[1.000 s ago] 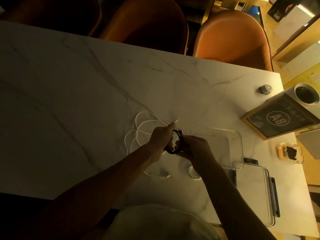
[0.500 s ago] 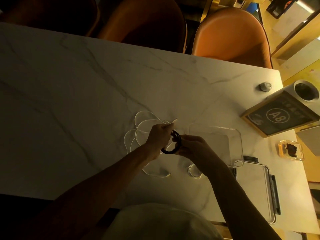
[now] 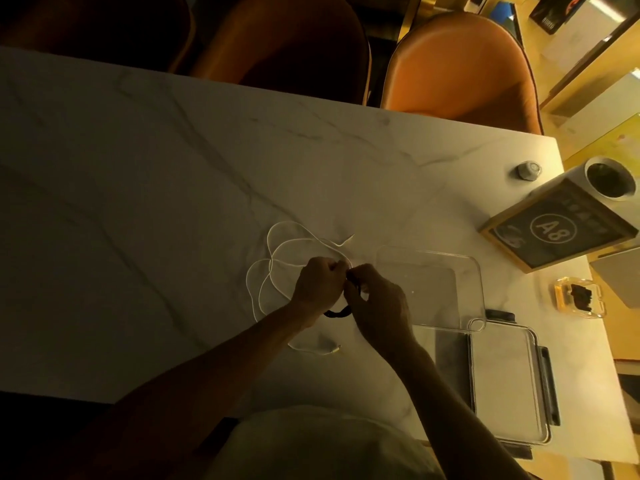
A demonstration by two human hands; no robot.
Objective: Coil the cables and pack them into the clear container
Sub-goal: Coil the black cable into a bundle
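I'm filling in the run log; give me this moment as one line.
step: coiling | left hand, right hand: hold black cable | white cable: loose on table | clear container: empty

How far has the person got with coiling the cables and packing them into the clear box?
Done: nothing packed; the clear box looks empty, its lid off beside it. In hand: the left hand and right hand both grip a small black cable, wound into a coil. Left: put it in the box, then coil and pack the white cable lying loose on the table.
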